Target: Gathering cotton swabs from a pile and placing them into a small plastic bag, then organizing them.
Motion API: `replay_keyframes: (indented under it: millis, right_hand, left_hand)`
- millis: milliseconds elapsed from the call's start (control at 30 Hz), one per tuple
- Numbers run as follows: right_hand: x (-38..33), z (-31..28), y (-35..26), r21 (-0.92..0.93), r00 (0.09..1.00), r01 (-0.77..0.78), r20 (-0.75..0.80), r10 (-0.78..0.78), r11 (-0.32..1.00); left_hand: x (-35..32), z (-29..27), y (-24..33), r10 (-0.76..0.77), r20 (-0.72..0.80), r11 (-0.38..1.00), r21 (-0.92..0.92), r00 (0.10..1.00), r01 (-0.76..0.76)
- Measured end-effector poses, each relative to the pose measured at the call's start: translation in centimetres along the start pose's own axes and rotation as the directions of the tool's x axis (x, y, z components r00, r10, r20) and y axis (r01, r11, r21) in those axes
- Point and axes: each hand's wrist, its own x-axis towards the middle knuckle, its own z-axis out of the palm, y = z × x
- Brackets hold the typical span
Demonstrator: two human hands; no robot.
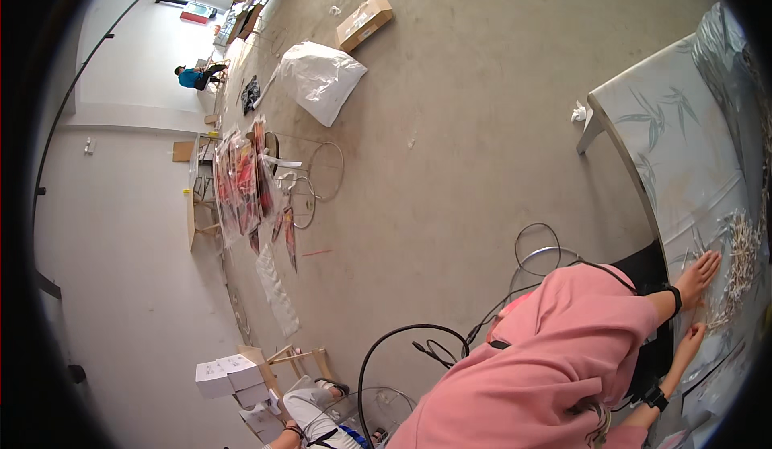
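My left hand (698,282) lies on the table with its fingers stretched out, beside a heap of thin whitish sticks or strings (741,260). A dark band circles that wrist. Close by, my right hand (690,343) has its fingertips pressed together at the near end of the heap. Whatever they pinch is too small to make out. A black watch (655,398) sits on the right wrist. Beneath both hands is a pale table cover (683,159) printed with leaves. Clear plastic film (720,55) is bunched at the table's far end.
A black chair (643,268) stands against the table, with cables (450,328) looping nearby. White sacking (322,83) and a cardboard box (364,23) lie on the floor. Red plastic-wrapped goods (241,180) and white boxes (229,375) stand left. A seated person (310,409) is at lower left.
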Motion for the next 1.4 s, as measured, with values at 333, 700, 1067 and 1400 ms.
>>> replay_keyframes:
  millis: [333, 700, 1067, 1400]
  right_hand:
    - [-4.7, -1.2, -8.6, -0.045, 0.992, 0.094, -0.082, -0.098, 0.995]
    - [0.2, 0.5, -18.0, -0.046, 0.916, 0.193, -0.349, -0.197, 0.980]
    - [-0.8, -3.1, -15.3, 0.450, 0.814, -0.075, -0.487, 0.315, 0.890]
    - [1.2, -3.5, -13.7, 0.306, 0.832, -0.116, -0.489, 0.260, 0.945]
  left_hand:
    - [1.1, 1.3, 1.3, 0.072, 0.071, 0.997, -0.021, 0.995, -0.071]
    - [2.1, -8.1, -4.3, 0.227, 0.227, 0.928, -0.346, 0.947, -0.140]
    - [-0.1, -9.8, -1.9, 0.271, 0.324, 0.961, -0.139, 0.906, -0.238]
    - [2.6, -5.9, -2.1, 0.296, 0.321, 0.949, 0.008, 0.900, -0.315]
